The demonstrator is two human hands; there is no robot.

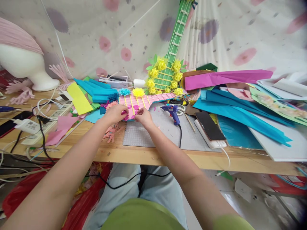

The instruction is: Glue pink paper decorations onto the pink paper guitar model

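Seemingly to steady the pink guitar, left hand and right hand bend fingers over its near end, grip unclear; a glue gun lies handily rightward.

A pink guitar is worked on.
Dark pink bits are touched by the left hand and right hand, near a blue glue gun.

And it's paper up front: matt pink across the toy guitar, crinkled petals on the yellow flower, wrinkled blue sheets. Smooth, pale wood fronts the tabletop. The glue gun shows blue plastic, the phone glossy black; the red bag looks like shiny, creased plastic.
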